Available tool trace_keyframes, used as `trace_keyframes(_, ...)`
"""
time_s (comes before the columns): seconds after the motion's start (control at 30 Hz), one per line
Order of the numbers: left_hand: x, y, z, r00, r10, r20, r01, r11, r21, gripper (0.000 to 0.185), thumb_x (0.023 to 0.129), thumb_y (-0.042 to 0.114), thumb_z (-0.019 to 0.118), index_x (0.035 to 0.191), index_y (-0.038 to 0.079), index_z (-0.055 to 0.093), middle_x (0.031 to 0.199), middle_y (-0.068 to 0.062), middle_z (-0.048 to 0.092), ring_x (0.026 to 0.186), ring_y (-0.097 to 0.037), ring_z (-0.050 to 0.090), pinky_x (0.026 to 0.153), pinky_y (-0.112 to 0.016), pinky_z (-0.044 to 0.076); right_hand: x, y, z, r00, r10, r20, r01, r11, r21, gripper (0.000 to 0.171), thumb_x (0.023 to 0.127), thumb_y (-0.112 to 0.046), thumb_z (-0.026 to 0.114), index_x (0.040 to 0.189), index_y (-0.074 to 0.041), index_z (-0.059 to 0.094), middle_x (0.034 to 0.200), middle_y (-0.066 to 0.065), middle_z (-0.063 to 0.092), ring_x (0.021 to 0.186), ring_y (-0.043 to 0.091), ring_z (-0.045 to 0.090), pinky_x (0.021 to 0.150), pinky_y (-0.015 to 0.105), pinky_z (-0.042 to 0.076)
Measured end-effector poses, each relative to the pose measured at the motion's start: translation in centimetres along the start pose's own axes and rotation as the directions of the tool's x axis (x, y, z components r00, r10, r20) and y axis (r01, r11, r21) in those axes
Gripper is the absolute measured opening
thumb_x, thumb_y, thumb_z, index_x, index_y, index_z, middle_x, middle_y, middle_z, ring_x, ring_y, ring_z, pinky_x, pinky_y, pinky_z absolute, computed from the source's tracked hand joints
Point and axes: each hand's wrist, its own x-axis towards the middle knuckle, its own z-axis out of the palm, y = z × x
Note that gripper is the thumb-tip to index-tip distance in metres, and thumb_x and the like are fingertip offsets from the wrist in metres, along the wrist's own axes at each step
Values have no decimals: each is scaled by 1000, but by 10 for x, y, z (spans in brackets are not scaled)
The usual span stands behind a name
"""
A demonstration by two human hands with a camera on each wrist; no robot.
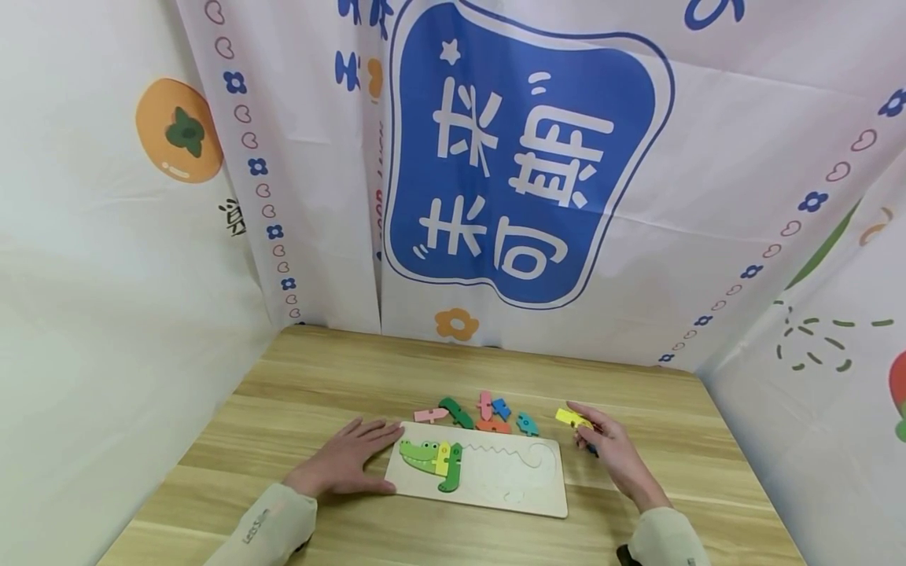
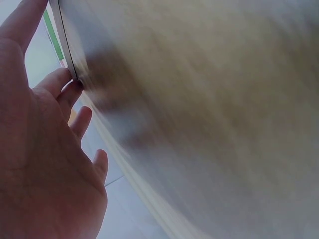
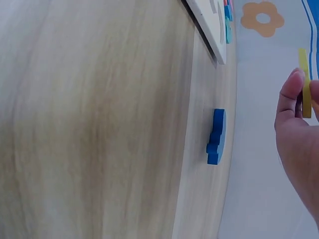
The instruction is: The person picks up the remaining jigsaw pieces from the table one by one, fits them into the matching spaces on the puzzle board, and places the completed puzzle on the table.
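Head view showed the right hand pinching a yellow puzzle piece, mid-pickup; the left hand lay flat, steadying the crocodile puzzle board; next, seating the piece likely called for aligning it beside the fitted pieces.

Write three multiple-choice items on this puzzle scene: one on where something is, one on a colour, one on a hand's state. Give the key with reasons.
1. Where does the left hand rest?
A. at the left edge of the puzzle board
B. on the loose pieces behind the board
C. on the cloth backdrop

2. What colour is the piece in the right hand?
A. pink
B. yellow
C. orange

3. How does the right hand hold that piece?
A. flat under an open palm
B. pinched between fingertips, off the table
C. pressed into the board

Key: 1 A, the flat fingers lie against the board's left edge. 2 B, head and right wrist views show yellow. 3 B, the wrist view shows fingertips pinching it above the wood.
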Motion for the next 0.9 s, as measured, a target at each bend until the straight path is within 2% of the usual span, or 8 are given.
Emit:
trace_keyframes(0.07,0,0,0,1000,0,0,0,1000,-2,101,83,79,65,162,23,37,167,-1,38,155,-32,32,127,-59,14,0,0,0,1000,3,-6,-3,1000,15,44,111,-6,41,153,-9,51,127,23,55,101,26,62,89,38,56)
trace_keyframes(0.23,1,0,-1,1000,1,2,-1,1000,4,102,83,78,65,163,22,37,167,-2,39,155,-33,32,127,-59,15,1,0,1,1000,-18,-22,19,998,52,44,113,-9,30,152,-6,50,148,24,48,118,28,67,107,43,52)
trace_keyframes(0.33,0,0,-1,1000,0,4,0,1000,-1,102,83,79,65,163,23,36,167,-1,38,155,-32,32,127,-58,15,0,-1,1,998,-46,-53,49,997,53,42,113,-8,33,151,-3,51,147,26,47,113,27,71,103,42,55)
trace_keyframes(0.5,-2,0,-1,1000,2,-4,-2,1000,-14,102,82,78,67,162,21,39,166,-3,41,154,-34,34,126,-61,16,1,-3,3,990,-82,-119,84,996,11,38,107,-5,52,144,-7,61,133,22,52,92,22,72,89,43,61)
trace_keyframes(0.6,-4,1,-1,1000,0,-11,-1,1000,-17,101,82,77,68,161,21,41,165,-4,42,153,-35,35,125,-62,17,2,-3,4,989,-88,-117,85,996,-29,38,107,-6,54,144,-10,62,140,20,52,99,27,72,89,44,60)
trace_keyframes(0.73,-2,2,0,1000,7,-15,-7,1000,-11,102,82,78,67,161,21,39,165,-4,41,153,-35,35,126,-61,17,2,-2,3,991,-82,-101,79,996,-31,39,108,-4,50,147,-9,58,153,19,46,111,34,71,96,48,57)
trace_keyframes(0.9,1,2,-1,1000,4,-4,-4,1000,-8,102,82,79,66,162,21,39,166,-3,40,154,-34,34,127,-60,16,0,-2,3,992,-80,-94,80,997,-11,44,105,0,55,148,-10,57,145,21,49,105,30,69,94,45,59)
